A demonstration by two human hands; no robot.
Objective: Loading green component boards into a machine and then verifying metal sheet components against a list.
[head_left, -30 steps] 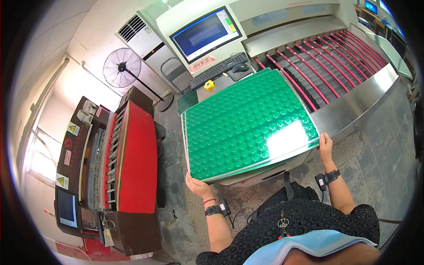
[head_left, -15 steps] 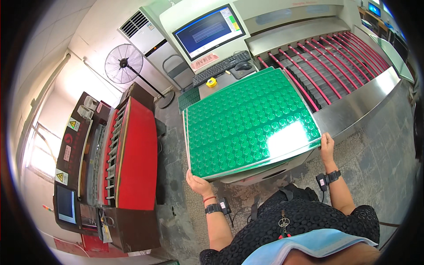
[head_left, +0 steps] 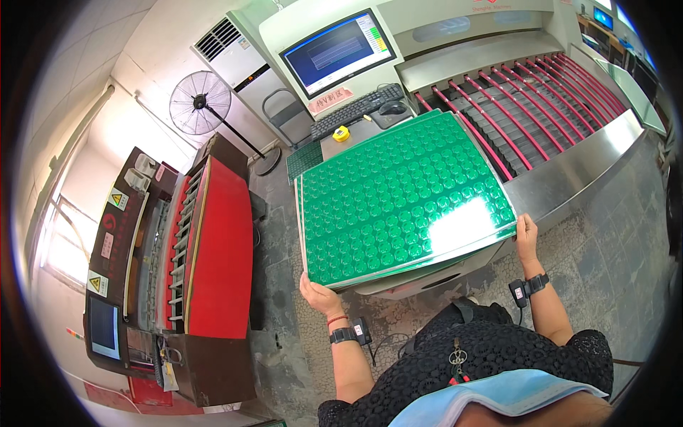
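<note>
A large green circuit board panel [head_left: 377, 206], patterned with rows of round shapes, lies at the middle of the view with a bright glare near its right side. More panels seem to lie under it, judging by the edges along the left and front. My left hand [head_left: 321, 297] is closed on the near left corner. At the near right corner, my right hand [head_left: 526, 236] has its fingers wrapped round the edge. A small dark green board [head_left: 304, 162] shows beyond the panel's far left corner.
Beyond the panel stand a monitor [head_left: 338, 53], keyboard [head_left: 356, 110], mouse [head_left: 391, 107] and yellow tape measure [head_left: 341, 134]. On the right is a metal machine bed with red rails [head_left: 526, 99]. A red and brown machine [head_left: 220, 249] and a standing fan [head_left: 199, 103] are on the left.
</note>
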